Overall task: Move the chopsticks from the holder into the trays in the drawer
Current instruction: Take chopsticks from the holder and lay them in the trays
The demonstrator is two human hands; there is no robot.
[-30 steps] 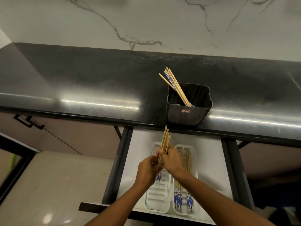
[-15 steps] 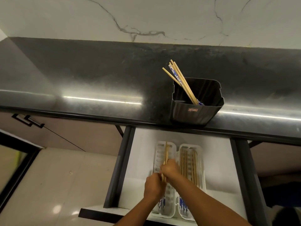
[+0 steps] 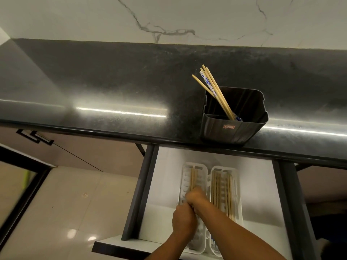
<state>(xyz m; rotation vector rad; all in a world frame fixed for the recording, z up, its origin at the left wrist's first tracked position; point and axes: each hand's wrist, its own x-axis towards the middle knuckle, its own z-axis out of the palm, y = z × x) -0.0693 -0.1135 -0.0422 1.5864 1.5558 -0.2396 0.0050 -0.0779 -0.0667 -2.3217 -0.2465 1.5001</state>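
Both hands [image 3: 189,207] hold chopsticks [image 3: 193,178] in left tray [image 3: 185,184].

The black holder [image 3: 232,128] bears 1 small red-and-white label on its front wall; its print seems too blurred to read.

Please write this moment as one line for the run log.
step: laying chopsticks in left tray | left hand, right hand: both on bundle | holder: several left

Dim, glare streaks on countertop [image 3: 120,112], blurry btm edges.
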